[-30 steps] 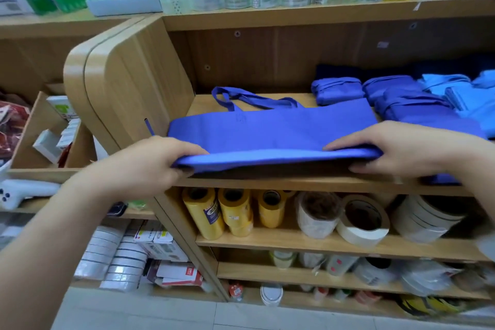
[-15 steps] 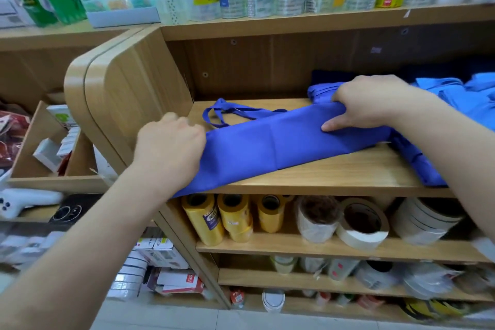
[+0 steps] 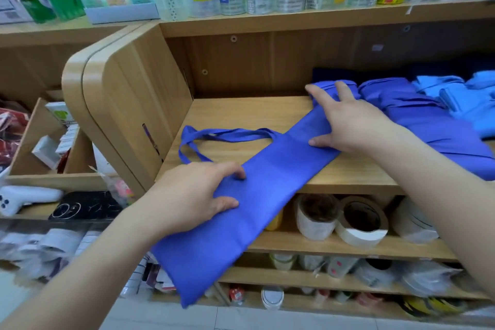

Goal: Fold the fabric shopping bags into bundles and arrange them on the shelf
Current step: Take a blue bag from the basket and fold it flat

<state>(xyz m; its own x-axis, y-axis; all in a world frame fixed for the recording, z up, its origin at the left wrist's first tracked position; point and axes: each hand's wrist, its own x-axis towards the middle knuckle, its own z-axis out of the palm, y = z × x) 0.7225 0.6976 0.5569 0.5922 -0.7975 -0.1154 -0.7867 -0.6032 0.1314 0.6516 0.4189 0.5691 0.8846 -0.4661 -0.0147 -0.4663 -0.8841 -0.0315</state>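
A blue fabric bag (image 3: 281, 169) is folded into a long narrow strip and lies diagonally across the wooden shelf (image 3: 348, 177). Its near end hangs over the shelf's front edge, and its handles (image 3: 230, 135) trail to the left on the shelf board. My left hand (image 3: 192, 195) lies palm down on the strip at the front edge, fingers and thumb on top. My right hand (image 3: 353, 126) presses the far end flat with spread fingers.
Folded blue bags (image 3: 428, 115) and light blue ones (image 3: 460, 94) fill the shelf's right side. The curved wooden side panel (image 3: 120, 104) closes the left. Tape rolls (image 3: 359, 220) stand on the shelf below, and packaged goods line the top shelf.
The bag went from a wide half-fold to a narrower strip turned diagonally, with its near end now over the edge. Both hands moved from gripping its edge to lying on top.
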